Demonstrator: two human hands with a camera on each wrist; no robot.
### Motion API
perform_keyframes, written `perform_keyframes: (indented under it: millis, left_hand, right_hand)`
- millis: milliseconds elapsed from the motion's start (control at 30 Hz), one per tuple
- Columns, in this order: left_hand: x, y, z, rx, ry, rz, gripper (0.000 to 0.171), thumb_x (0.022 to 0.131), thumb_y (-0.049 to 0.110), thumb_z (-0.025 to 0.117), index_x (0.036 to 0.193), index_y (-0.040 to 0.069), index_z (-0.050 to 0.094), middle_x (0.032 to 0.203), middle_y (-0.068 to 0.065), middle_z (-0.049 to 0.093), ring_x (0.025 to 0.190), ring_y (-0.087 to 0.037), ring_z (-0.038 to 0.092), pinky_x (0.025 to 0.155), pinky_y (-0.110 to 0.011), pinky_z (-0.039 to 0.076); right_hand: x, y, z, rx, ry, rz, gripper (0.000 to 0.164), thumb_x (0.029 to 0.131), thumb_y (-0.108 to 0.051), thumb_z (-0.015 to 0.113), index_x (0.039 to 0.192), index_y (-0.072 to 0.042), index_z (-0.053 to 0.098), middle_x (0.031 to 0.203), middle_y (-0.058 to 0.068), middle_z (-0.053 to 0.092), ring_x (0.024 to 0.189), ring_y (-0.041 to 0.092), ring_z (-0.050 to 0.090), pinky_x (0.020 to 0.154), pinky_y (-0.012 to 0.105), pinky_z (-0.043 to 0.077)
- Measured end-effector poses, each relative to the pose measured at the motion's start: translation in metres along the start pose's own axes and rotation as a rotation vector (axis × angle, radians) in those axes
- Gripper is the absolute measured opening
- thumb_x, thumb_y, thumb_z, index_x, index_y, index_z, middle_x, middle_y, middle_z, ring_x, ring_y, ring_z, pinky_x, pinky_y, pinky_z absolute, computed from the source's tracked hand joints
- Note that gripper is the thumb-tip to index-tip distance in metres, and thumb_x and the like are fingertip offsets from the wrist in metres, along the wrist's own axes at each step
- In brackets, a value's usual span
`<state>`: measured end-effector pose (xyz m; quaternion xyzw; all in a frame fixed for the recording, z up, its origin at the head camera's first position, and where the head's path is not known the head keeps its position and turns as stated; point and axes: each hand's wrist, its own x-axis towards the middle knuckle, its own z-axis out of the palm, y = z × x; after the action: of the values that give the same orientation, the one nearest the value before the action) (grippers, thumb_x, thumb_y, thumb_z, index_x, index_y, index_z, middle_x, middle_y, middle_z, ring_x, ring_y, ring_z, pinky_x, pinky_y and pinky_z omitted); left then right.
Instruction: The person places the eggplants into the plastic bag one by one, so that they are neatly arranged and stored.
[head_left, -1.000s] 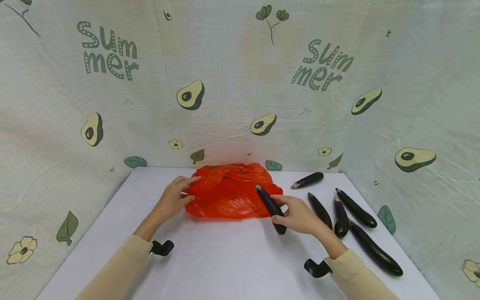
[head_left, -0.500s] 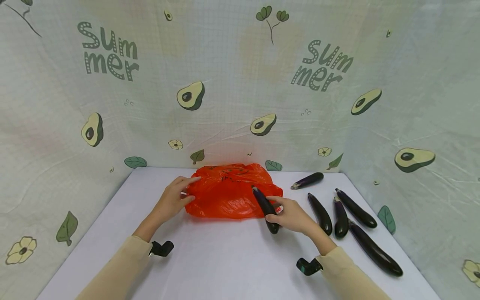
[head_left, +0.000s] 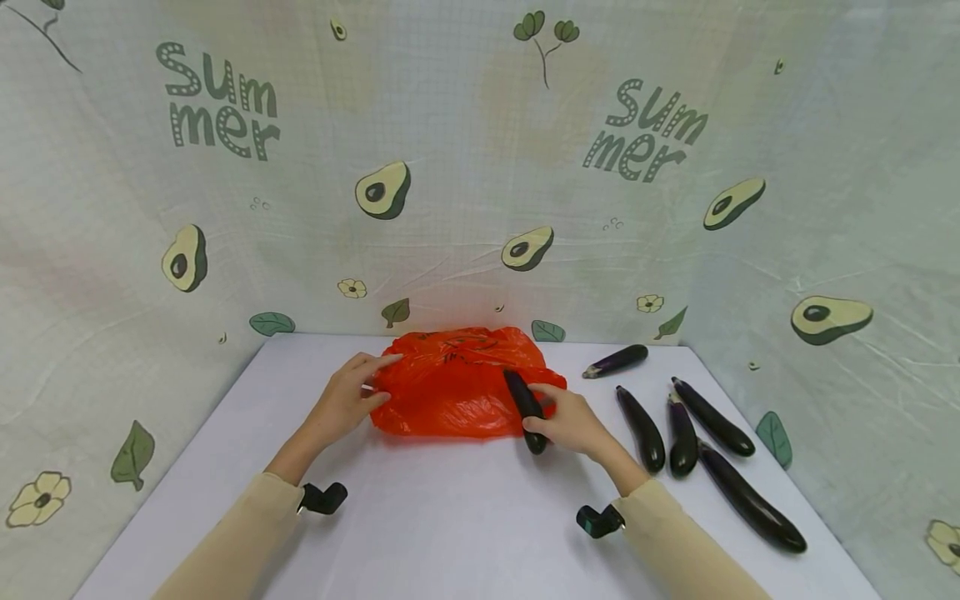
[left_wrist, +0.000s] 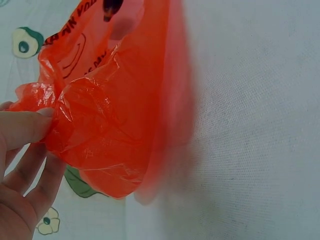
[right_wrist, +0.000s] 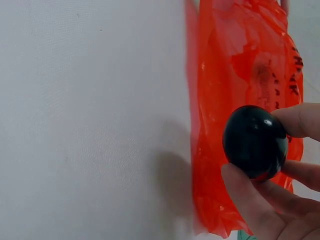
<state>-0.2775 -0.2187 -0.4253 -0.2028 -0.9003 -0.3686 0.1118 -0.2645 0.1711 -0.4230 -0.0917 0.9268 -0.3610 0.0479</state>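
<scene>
A red plastic bag with dark printing lies near the back of the table, its mouth toward me. My left hand pinches the left edge of the bag between thumb and fingers, as the left wrist view shows up close on the bag. In my right hand is a dark purple eggplant, gripped near its rounded end, with its stem end at the bag's mouth. The right wrist view looks at the blunt end of this eggplant, between thumb and fingers. The bag's inside is mostly hidden from the head view.
Several more eggplants lie at the right: one eggplant at the back and a long eggplant nearest me. The white table meets a printed cloth at the back and sides.
My right hand has moved left and slightly away from me with the eggplant, bringing it further over the bag's mouth. The left hand stays in place on the bag.
</scene>
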Motion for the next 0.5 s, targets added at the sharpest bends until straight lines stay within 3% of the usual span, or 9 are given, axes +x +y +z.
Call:
perform_keyframes:
  millis: [233,500]
  left_hand:
    - [0.001,0.003,0.001,-0.003,-0.002,-0.005,0.068,0.093,-0.003,0.079,0.153,0.021,0.059,0.129,-0.009,0.060,0.116,-0.029,0.066,0.093,-0.044,0.064]
    - [0.001,0.005,0.004,0.001,0.008,-0.021,0.067,0.092,-0.003,0.079,0.152,0.021,0.059,0.128,-0.009,0.060,0.117,-0.029,0.065,0.093,-0.045,0.064]
  right_hand:
    - [0.012,0.003,0.009,0.003,0.051,0.010,0.061,0.094,-0.022,0.081,0.150,-0.012,0.060,0.127,0.016,0.069,0.108,0.032,0.064,0.083,0.041,0.064]
    - [0.023,0.008,0.022,-0.006,0.095,0.022,0.062,0.094,-0.021,0.082,0.150,-0.009,0.059,0.131,0.018,0.070,0.108,0.032,0.066,0.086,0.043,0.064]
